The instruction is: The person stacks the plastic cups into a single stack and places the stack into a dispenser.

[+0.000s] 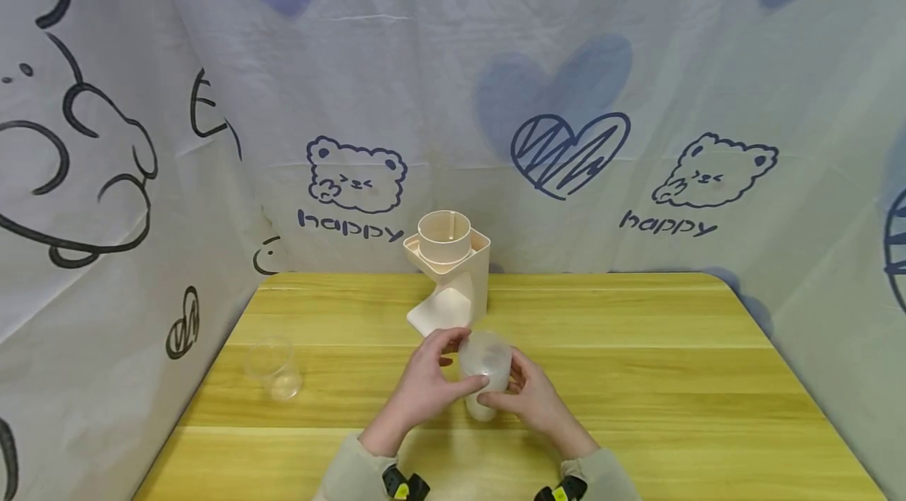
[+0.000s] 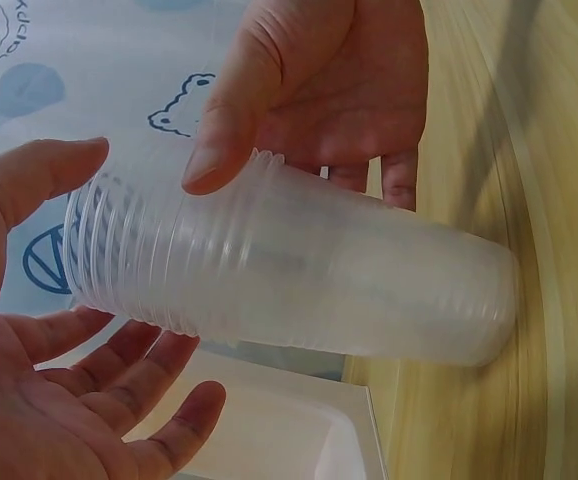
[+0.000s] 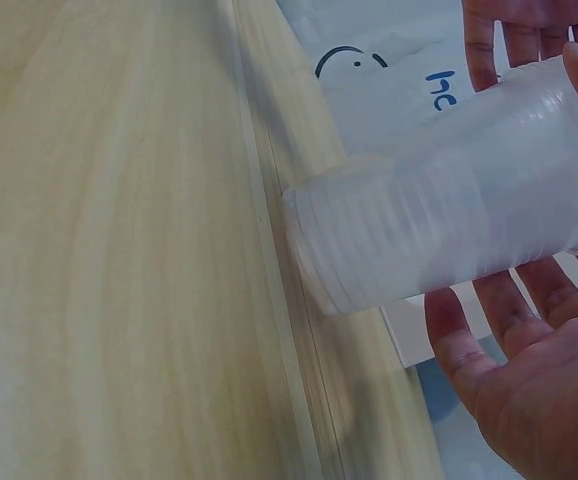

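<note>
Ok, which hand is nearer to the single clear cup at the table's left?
Left. The left hand is to the right of the single clear cup, on the left side of the cup stack; the right hand is farther off, on the stack's right side.

The cups (image 2: 369,270) look like translucent plastic, ribbed and glossy. The holder (image 1: 479,285) is smooth, nearly matt plastic. The table (image 1: 637,344) shows wood grain (real or printed, hard to tell) with a sheen. The backdrop (image 1: 439,60) looks like creased sheeting; the sleeves (image 1: 352,469), matt cloth.
</note>
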Motion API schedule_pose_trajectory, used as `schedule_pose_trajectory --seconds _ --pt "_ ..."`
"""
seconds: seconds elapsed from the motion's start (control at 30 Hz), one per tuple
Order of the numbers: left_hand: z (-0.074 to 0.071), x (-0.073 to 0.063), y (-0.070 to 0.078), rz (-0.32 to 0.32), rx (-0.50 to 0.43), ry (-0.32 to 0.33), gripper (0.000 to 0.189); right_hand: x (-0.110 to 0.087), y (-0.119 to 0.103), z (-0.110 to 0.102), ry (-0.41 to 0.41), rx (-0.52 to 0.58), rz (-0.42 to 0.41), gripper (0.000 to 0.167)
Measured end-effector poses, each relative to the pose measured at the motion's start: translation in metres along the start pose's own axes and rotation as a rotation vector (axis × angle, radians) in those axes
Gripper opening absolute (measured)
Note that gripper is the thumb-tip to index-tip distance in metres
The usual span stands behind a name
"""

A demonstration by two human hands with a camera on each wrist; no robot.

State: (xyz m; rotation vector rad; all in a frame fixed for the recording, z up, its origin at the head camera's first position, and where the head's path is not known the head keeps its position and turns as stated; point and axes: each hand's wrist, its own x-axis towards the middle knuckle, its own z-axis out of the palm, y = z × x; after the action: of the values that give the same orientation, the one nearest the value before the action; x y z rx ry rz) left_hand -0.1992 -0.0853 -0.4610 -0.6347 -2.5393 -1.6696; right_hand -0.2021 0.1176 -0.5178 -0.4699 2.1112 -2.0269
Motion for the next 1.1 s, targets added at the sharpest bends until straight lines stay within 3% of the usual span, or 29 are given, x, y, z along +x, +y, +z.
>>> schedule_pose_trajectory --seconds 0.77,0.9,1.1 --pt "-0.005 -0.004 -0.003 0.019 0.044 -0.037 0.067 0.0 -0.002 0.001 0.007 0.013 0.007 0.075" --pt "-0.01 -0.008 -0.002 0.013 0.041 0.0 0.065 0.0 -0.002 0.002 0.013 0.013 0.013 0.075" --pt "-0.026 -0.014 -0.003 0.001 0.071 0.113 0.062 0.0 -0.002 0.001 0.016 0.018 0.023 0.075"
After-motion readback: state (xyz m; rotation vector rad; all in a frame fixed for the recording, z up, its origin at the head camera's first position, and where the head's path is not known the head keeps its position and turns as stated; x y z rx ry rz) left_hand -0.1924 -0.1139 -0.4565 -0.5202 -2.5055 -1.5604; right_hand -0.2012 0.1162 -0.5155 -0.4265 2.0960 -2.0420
